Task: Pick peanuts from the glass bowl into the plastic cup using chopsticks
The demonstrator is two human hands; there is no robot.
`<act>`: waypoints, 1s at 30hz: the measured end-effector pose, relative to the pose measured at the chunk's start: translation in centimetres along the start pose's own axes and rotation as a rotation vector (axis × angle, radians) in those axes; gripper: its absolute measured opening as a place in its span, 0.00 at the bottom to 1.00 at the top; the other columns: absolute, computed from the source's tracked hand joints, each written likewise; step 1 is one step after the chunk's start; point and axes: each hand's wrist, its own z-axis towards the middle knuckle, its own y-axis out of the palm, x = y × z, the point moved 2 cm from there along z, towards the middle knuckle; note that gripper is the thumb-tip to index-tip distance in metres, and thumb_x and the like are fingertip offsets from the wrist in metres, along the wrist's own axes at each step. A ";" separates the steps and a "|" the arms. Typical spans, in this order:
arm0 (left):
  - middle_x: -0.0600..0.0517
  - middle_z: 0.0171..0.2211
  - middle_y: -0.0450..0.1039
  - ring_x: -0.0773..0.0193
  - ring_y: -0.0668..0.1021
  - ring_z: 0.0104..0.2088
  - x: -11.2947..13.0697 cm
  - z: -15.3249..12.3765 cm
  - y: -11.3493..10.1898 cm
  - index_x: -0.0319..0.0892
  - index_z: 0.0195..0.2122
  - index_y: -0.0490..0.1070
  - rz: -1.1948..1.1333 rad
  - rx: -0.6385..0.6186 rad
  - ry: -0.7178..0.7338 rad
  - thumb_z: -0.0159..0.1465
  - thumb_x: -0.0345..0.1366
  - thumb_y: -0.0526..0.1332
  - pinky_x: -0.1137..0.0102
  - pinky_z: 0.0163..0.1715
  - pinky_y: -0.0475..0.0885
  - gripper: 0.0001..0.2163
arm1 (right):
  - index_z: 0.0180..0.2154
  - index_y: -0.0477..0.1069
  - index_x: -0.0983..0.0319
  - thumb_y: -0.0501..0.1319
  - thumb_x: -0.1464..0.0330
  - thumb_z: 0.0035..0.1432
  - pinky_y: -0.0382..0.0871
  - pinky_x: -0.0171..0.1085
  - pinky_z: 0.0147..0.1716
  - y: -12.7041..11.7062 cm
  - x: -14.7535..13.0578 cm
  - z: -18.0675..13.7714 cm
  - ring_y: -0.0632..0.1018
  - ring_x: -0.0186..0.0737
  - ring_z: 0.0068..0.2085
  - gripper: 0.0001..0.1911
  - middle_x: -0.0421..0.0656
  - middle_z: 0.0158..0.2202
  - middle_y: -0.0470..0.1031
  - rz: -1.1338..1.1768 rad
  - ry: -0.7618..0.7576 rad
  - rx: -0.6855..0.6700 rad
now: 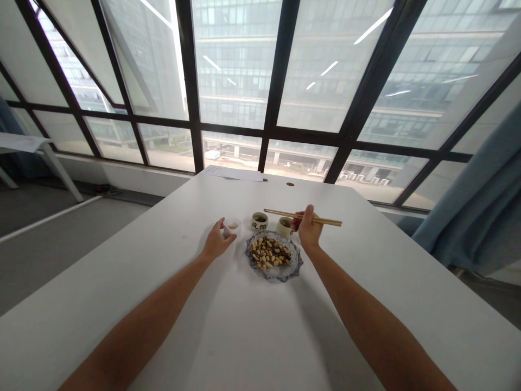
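My left hand (217, 239) is closed around the side of a small white cup (233, 227) with a few pale bits inside. In my right hand (309, 228) is a pair of chopsticks (280, 213), held nearly level, their tips pointing left above two small ceramic cups. The left ceramic cup (259, 221) bears dark characters and holds dark bits. Partly behind my right hand stands the other ceramic cup (284, 226); its contents are hard to make out. Nearer to me sits a scalloped glass dish (297, 266) with peanuts (268, 255) and darker seeds mixed together.
All of this stands on a long white table (244, 336). Paper sheets (236, 174) lie at its far end, near a round dark hole (290, 184). Beyond are large windows; a blue curtain (476, 206) hangs at right, and another table (28, 144) stands at left.
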 end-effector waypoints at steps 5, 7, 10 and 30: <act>0.37 0.54 0.70 0.50 0.75 0.52 -0.3 0.0 0.4 0.35 0.60 0.60 0.006 -0.001 0.016 0.54 0.39 0.68 0.57 0.53 0.71 0.34 | 0.26 0.71 0.64 0.58 0.40 0.52 0.63 0.29 0.12 2.1 0.1 0.1 0.71 0.31 0.15 0.32 0.40 0.17 0.72 -0.134 -0.041 -0.220; 0.37 0.53 0.70 0.49 0.74 0.53 0.1 0.0 0.0 0.36 0.58 0.62 0.017 0.052 0.056 0.54 0.39 0.68 0.55 0.54 0.69 0.31 | 0.26 0.71 0.64 0.57 0.41 0.54 0.63 0.29 0.13 1.4 -0.7 -0.4 0.71 0.31 0.15 0.31 0.41 0.17 0.73 -0.131 -0.061 -0.210; 0.40 0.51 0.71 0.50 0.72 0.54 1.9 -0.4 -1.1 0.39 0.52 0.66 0.049 0.192 0.218 0.57 0.39 0.66 0.54 0.55 0.67 0.22 | 0.25 0.72 0.64 0.56 0.41 0.56 0.62 0.29 0.12 -0.6 -2.3 -1.4 0.69 0.31 0.14 0.31 0.41 0.16 0.72 -0.138 -0.070 -0.249; 0.58 0.21 0.64 0.69 0.68 0.22 5.6 -3.6 1.8 0.39 0.43 0.70 -0.218 -0.383 0.071 0.62 0.47 0.58 0.73 0.24 0.61 0.16 | 0.25 0.73 0.62 0.57 0.45 0.60 0.63 0.30 0.13 -5.8 -1.8 -4.0 0.72 0.33 0.16 0.27 0.41 0.17 0.73 -0.370 -0.152 -0.469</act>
